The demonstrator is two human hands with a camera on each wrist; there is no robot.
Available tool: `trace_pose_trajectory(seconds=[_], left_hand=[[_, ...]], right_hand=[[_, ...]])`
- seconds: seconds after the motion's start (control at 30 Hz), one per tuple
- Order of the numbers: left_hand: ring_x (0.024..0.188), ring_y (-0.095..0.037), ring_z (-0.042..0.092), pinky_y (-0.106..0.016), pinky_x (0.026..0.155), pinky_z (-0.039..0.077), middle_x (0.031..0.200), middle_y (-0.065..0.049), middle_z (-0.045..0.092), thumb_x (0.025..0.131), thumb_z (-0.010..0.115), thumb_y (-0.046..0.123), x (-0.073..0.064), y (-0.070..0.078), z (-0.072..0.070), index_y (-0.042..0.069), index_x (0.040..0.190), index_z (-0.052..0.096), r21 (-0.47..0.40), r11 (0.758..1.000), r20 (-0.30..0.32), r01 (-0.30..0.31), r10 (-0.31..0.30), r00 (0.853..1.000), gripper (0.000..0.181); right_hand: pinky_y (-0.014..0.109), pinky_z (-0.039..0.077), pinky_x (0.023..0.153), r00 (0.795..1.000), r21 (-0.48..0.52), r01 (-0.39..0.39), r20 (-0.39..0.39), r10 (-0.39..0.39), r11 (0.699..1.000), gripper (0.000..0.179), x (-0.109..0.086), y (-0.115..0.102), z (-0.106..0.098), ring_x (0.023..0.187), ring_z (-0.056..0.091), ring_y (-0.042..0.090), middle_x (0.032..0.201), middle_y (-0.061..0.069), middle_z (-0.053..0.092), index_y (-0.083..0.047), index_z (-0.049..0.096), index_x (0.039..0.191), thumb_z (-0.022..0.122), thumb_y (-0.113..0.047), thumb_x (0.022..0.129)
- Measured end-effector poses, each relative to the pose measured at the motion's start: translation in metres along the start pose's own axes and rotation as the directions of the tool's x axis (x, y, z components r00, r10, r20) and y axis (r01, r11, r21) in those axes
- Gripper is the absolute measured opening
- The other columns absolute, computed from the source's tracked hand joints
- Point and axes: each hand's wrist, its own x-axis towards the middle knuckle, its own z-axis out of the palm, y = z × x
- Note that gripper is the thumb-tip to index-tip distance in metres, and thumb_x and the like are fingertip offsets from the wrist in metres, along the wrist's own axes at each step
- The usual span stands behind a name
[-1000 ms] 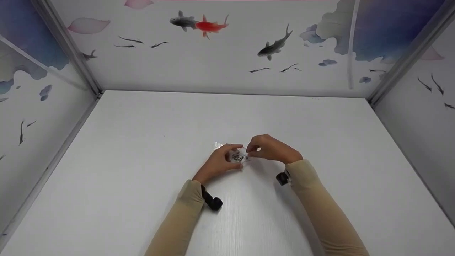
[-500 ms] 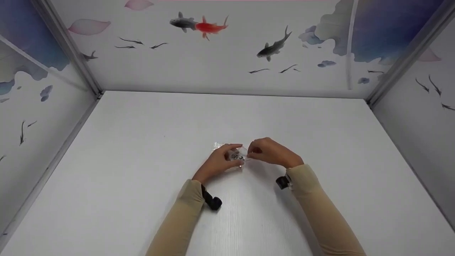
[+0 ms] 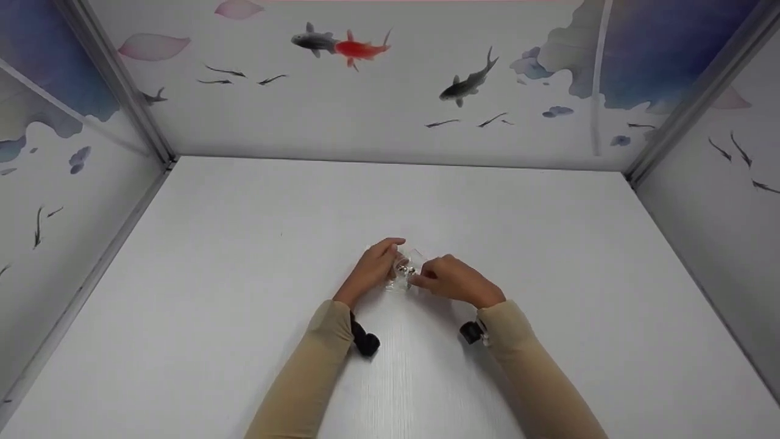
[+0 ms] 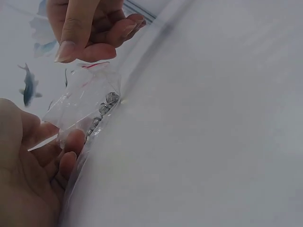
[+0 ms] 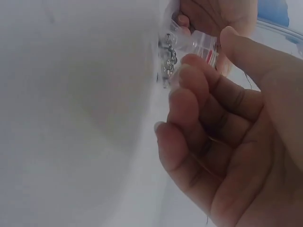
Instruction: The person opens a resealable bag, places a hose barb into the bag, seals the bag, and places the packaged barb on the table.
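Observation:
A small clear plastic zip bag with a red seal line stands between the hands. Low inside it lie several small silvery round metal pieces; in the right wrist view these metal pieces look like links or rings. My left hand holds the bag from the left, fingers curled against its side in the left wrist view. My right hand is at the bag's right. In the right wrist view, the right hand has loosely bent fingers, its thumb apart from them, and nothing visible between.
A wide white tabletop surrounds the hands. Behind it rises a white panel printed with fish, with similar panels at both sides. A black wrist camera hangs by the left sleeve, another camera by the right one.
The right hand has moved down and left, closer to the left hand. The left hand has turned, its index finger higher. The bag has shifted, and no part shows left of the left hand now.

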Motion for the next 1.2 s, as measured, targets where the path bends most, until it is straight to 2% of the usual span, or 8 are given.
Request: trace_pose_trajectory(seconds=[0.1,0.23,0.37,0.47,0.7,0.9,1.07,1.2], left_hand=[[0.061,-0.01,0.052,-0.023,0.06,0.041,0.08,0.0,0.056,0.103,0.038,0.019,0.003,0.001,-0.001,0.013,0.138,0.052,0.007,1.0,0.01,0.016,-0.016,1.0,0.037],[0.06,-0.009,0.053,-0.022,0.059,0.043,0.092,-0.004,0.063,0.102,0.044,0.015,0.006,0.002,-0.003,0.016,0.136,0.055,0.055,0.998,0.056,-0.01,0.007,0.998,0.036],[0.06,-0.009,0.053,-0.022,0.058,0.044,0.102,-0.01,0.064,0.101,0.048,0.013,0.007,0.004,-0.005,0.015,0.135,0.057,0.085,0.995,0.104,-0.05,0.041,0.994,0.035],[0.06,-0.009,0.052,-0.022,0.057,0.044,0.105,-0.011,0.062,0.1,0.051,0.013,0.006,0.006,-0.005,0.014,0.132,0.059,0.096,0.993,0.113,-0.062,0.051,0.992,0.034],[0.054,-0.01,0.051,-0.022,0.052,0.043,0.099,-0.01,0.058,0.099,0.054,0.017,0.003,0.008,-0.006,0.01,0.115,0.062,0.103,0.991,0.064,-0.087,0.081,0.995,0.02],[0.052,-0.01,0.051,-0.022,0.051,0.043,0.095,-0.006,0.057,0.098,0.056,0.022,0.0,0.013,-0.007,0.01,0.108,0.061,0.097,0.993,-0.015,-0.069,0.07,0.997,0.016],[0.049,-0.012,0.052,-0.023,0.05,0.045,0.09,-0.007,0.058,0.101,0.051,0.024,-0.006,0.02,-0.01,0.012,0.111,0.059,0.1,0.992,-0.054,-0.082,0.088,0.995,0.018],[0.048,-0.025,0.058,-0.025,0.049,0.046,0.092,-0.012,0.063,0.102,0.046,0.028,-0.01,0.027,-0.015,0.011,0.116,0.055,0.126,0.987,-0.058,-0.102,0.11,0.992,0.023]], right_hand=[[0.023,0.033,0.049,0.999,0.01,-0.046,-0.016,0.046,0.999,0.036,0.002,-0.004,0.005,0.05,0.04,0.007,0.056,-0.006,0.05,-0.006,0.071,0.076,0.061,-0.036,0.094],[0.023,0.03,0.047,0.995,0.009,-0.083,-0.052,0.084,0.996,0.037,0.004,-0.007,0.008,0.048,0.038,0.008,0.052,-0.006,0.047,-0.007,0.071,0.071,0.063,-0.036,0.092],[0.023,0.029,0.046,0.993,0.002,-0.086,-0.078,0.085,0.996,0.033,0.006,-0.006,0.01,0.047,0.037,0.008,0.052,-0.006,0.045,-0.006,0.07,0.071,0.065,-0.03,0.092],[0.023,0.031,0.048,0.994,-0.003,-0.071,-0.088,0.07,0.997,0.029,0.006,-0.004,0.01,0.049,0.039,0.007,0.055,-0.006,0.049,-0.006,0.07,0.073,0.065,-0.026,0.092],[0.024,0.039,0.056,0.989,-0.059,0.034,-0.142,-0.042,0.998,0.015,0.003,0.003,0.005,0.057,0.046,0.007,0.073,0.002,0.067,-0.005,0.073,0.085,0.067,-0.017,0.09],[0.025,0.046,0.062,0.975,-0.021,0.054,-0.217,-0.058,0.998,0.012,-0.001,0.01,-0.003,0.065,0.056,0.008,0.081,0.004,0.072,-0.006,0.075,0.087,0.069,-0.016,0.089],[0.032,0.053,0.071,0.954,0.037,0.037,-0.3,-0.024,0.999,0.013,-0.006,0.017,-0.011,0.076,0.066,0.013,0.087,0.005,0.074,-0.007,0.077,0.091,0.069,-0.017,0.089],[0.035,0.054,0.074,0.935,0.128,0.018,-0.354,0.028,0.992,0.015,-0.009,0.021,-0.019,0.081,0.067,0.017,0.092,0.007,0.074,-0.008,0.077,0.094,0.07,-0.02,0.089]])
